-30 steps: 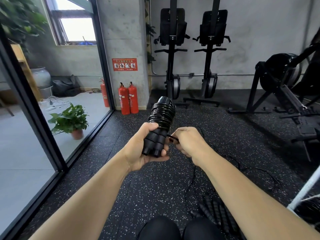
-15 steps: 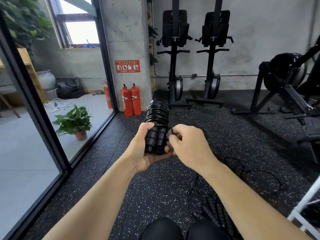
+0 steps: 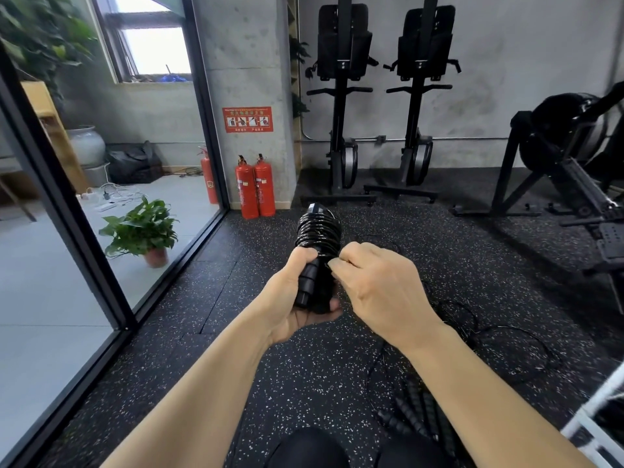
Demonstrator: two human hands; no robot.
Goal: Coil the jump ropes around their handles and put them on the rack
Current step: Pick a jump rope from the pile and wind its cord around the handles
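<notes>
My left hand grips the lower part of a pair of black ribbed jump rope handles, held upright. Glossy black rope is coiled tightly around their upper half. My right hand is closed against the right side of the handles, its fingertips pinching the rope just below the coil. On the floor by my knees lie more black ribbed handles with loose thin rope looping over the speckled floor to the right. A white rack frame shows at the lower right edge.
A glass wall with a black frame runs along the left, with a potted plant behind it. Two red fire extinguishers stand at a concrete pillar. Black exercise machines line the back wall, with another on the right.
My right hand has come in from a short way off the handles to press against them, bringing the rope end with it. The view has shifted slightly; the bundle stays upright in my left hand.
</notes>
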